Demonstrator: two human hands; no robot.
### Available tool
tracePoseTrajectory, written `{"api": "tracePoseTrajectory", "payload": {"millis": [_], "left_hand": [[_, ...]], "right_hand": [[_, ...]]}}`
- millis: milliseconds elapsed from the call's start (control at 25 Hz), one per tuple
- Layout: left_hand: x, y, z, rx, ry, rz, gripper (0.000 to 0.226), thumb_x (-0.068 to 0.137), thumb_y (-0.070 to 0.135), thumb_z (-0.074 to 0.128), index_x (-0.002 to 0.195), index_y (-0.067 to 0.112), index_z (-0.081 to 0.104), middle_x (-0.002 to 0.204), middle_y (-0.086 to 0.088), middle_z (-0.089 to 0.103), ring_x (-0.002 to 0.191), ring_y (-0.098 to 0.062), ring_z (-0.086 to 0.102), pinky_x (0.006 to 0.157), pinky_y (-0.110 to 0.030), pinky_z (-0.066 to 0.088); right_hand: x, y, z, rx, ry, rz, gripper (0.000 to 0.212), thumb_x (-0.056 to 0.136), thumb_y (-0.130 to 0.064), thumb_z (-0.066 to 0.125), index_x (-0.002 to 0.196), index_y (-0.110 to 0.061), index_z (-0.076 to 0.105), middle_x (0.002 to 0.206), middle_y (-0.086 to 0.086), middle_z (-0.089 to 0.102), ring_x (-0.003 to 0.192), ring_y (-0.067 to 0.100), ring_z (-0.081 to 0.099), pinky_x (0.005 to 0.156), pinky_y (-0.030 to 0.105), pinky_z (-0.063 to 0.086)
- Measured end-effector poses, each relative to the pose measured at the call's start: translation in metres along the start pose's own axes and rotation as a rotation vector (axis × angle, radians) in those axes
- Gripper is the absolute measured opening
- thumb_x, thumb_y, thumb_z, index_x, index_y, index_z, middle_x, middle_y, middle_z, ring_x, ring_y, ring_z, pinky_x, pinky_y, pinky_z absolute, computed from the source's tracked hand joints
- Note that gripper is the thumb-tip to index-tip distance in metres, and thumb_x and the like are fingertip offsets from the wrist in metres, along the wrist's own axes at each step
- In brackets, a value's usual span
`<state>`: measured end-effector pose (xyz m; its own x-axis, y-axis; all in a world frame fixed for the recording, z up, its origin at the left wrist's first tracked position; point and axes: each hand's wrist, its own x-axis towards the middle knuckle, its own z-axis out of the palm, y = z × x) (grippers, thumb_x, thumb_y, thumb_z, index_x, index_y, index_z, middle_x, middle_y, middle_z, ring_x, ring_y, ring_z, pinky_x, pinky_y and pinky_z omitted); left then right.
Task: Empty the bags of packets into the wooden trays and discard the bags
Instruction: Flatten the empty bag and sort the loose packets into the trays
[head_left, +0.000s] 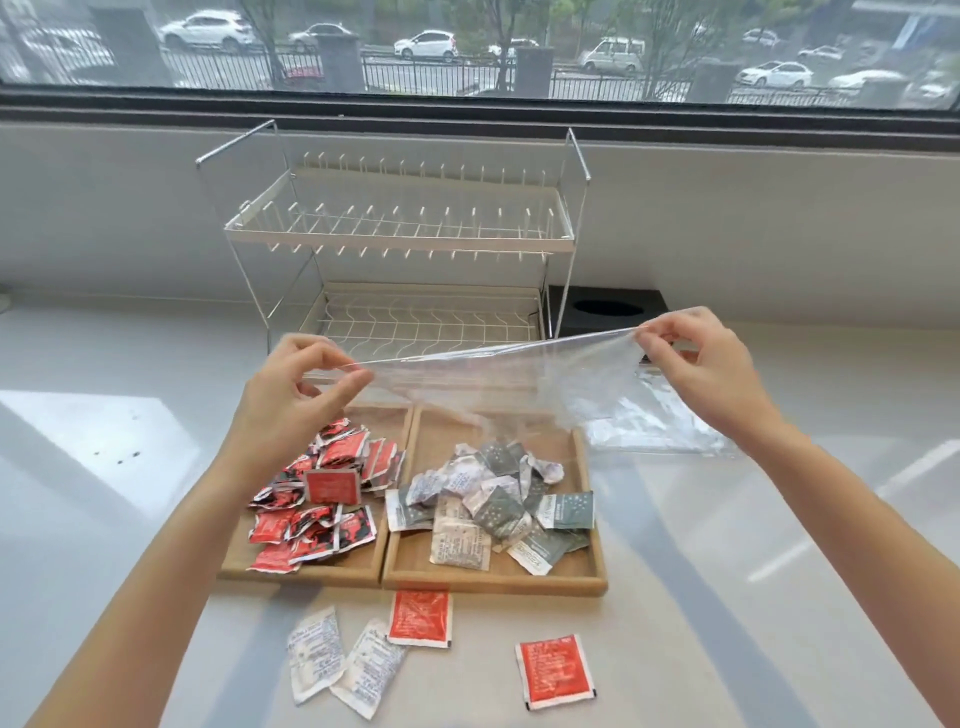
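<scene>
A clear plastic bag (498, 382) is stretched in the air above two wooden trays. My left hand (296, 389) pinches its left corner and my right hand (701, 364) pinches its right corner. The bag looks empty. The left tray (358, 564) holds several red packets (322, 493). In the right tray (571, 577) lie several grey-green and white packets (498, 499). On the counter in front of the trays lie two white packets (337, 665) and two red packets (553, 670). Another clear bag (654, 415) lies flat on the counter right of the trays.
A white wire dish rack (405, 244) stands behind the trays against the wall. A black box with a round hole (608, 309) sits to its right. The white counter (779, 597) stretches to both sides, under a window.
</scene>
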<state>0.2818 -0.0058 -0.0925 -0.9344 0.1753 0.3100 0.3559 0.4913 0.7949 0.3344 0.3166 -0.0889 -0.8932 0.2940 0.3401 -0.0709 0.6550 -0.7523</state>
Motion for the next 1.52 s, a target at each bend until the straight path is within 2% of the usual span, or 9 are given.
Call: {"api": "tracePoseTrajectory", "payload": {"millis": [240, 440, 600, 720, 920, 1120, 1240, 1320, 1520], "left_hand": [[0.007, 0.046, 0.074, -0.119, -0.08, 0.042, 0.014, 0.085, 0.015, 0.056, 0.083, 0.028, 0.055, 0.082, 0.007, 0.064, 0.07, 0.003, 0.061, 0.066, -0.006, 0.046], [0.017, 0.066, 0.144, -0.264, -0.083, -0.011, 0.032, 0.088, -0.001, 0.043, 0.09, 0.031, 0.04, 0.082, 0.002, 0.062, 0.065, 0.002, 0.061, 0.065, -0.014, 0.047], [0.032, 0.068, 0.193, -0.189, -0.049, -0.066, 0.026, 0.088, 0.004, 0.044, 0.076, 0.027, 0.049, 0.084, 0.007, 0.062, 0.067, 0.006, 0.06, 0.069, -0.023, 0.046], [0.051, 0.066, 0.228, -0.099, -0.042, -0.126, 0.026, 0.086, 0.006, 0.044, 0.078, 0.025, 0.058, 0.083, 0.009, 0.062, 0.073, 0.005, 0.059, 0.066, -0.008, 0.043], [0.087, 0.052, 0.29, 0.081, -0.141, -0.201, 0.034, 0.088, 0.012, 0.045, 0.122, 0.013, 0.05, 0.123, -0.002, 0.047, 0.1, -0.009, 0.046, 0.084, -0.022, 0.036], [0.114, 0.02, 0.341, 0.25, -0.282, -0.297, 0.06, 0.087, 0.024, 0.05, 0.138, 0.006, 0.026, 0.147, -0.013, 0.024, 0.131, -0.027, 0.033, 0.11, -0.041, 0.027], [0.117, 0.007, 0.361, 0.373, -0.35, -0.371, 0.081, 0.084, 0.04, 0.053, 0.144, 0.012, 0.006, 0.154, -0.012, -0.005, 0.143, -0.029, 0.004, 0.114, -0.045, 0.011], [0.114, -0.002, 0.37, 0.484, -0.35, -0.333, 0.088, 0.082, 0.05, 0.05, 0.144, 0.017, -0.001, 0.153, -0.011, -0.019, 0.142, -0.028, -0.012, 0.114, -0.045, 0.001], [0.102, -0.02, 0.384, 0.682, -0.422, -0.141, 0.067, 0.09, 0.044, 0.037, 0.144, 0.018, 0.005, 0.156, -0.006, -0.009, 0.142, -0.03, -0.013, 0.114, -0.046, -0.005]], "right_hand": [[0.009, 0.041, -0.064, 0.087, 0.073, 0.01, 0.028, 0.087, -0.012, 0.054, 0.08, -0.038, 0.05, 0.073, -0.012, 0.064, 0.067, -0.011, 0.061, 0.067, 0.006, 0.044], [0.022, 0.093, -0.101, 0.127, 0.123, 0.083, 0.032, 0.086, -0.008, 0.049, 0.078, -0.038, 0.043, 0.069, -0.005, 0.063, 0.068, 0.01, 0.062, 0.076, 0.03, 0.046], [0.035, 0.141, -0.11, 0.093, 0.102, 0.14, 0.034, 0.085, -0.004, 0.048, 0.072, -0.035, 0.051, 0.071, -0.01, 0.061, 0.058, -0.007, 0.06, 0.075, 0.036, 0.049], [0.052, 0.175, -0.107, 0.077, 0.09, 0.221, 0.027, 0.086, -0.006, 0.048, 0.076, -0.029, 0.059, 0.073, -0.012, 0.061, 0.059, -0.008, 0.059, 0.079, 0.039, 0.05], [0.086, 0.227, -0.085, 0.047, 0.003, 0.337, 0.019, 0.088, -0.01, 0.048, 0.098, -0.018, 0.062, 0.107, 0.006, 0.063, 0.088, 0.017, 0.058, 0.084, 0.032, 0.046], [0.11, 0.27, -0.054, -0.02, -0.122, 0.393, 0.033, 0.089, -0.011, 0.045, 0.121, -0.012, 0.055, 0.124, 0.006, 0.054, 0.094, 0.011, 0.05, 0.077, 0.012, 0.032], [0.117, 0.291, -0.038, -0.069, -0.22, 0.418, 0.041, 0.089, -0.012, 0.047, 0.13, -0.011, 0.047, 0.135, 0.01, 0.046, 0.115, 0.019, 0.049, 0.093, 0.023, 0.036], [0.114, 0.298, -0.028, -0.168, -0.247, 0.383, 0.049, 0.089, -0.014, 0.05, 0.136, -0.012, 0.038, 0.147, 0.013, 0.031, 0.134, 0.025, 0.033, 0.107, 0.03, 0.025], [0.097, 0.299, -0.004, -0.395, -0.361, 0.143, 0.054, 0.092, -0.035, 0.043, 0.141, -0.019, 0.028, 0.156, 0.007, 0.014, 0.144, 0.022, 0.006, 0.115, 0.042, 0.007]]}}
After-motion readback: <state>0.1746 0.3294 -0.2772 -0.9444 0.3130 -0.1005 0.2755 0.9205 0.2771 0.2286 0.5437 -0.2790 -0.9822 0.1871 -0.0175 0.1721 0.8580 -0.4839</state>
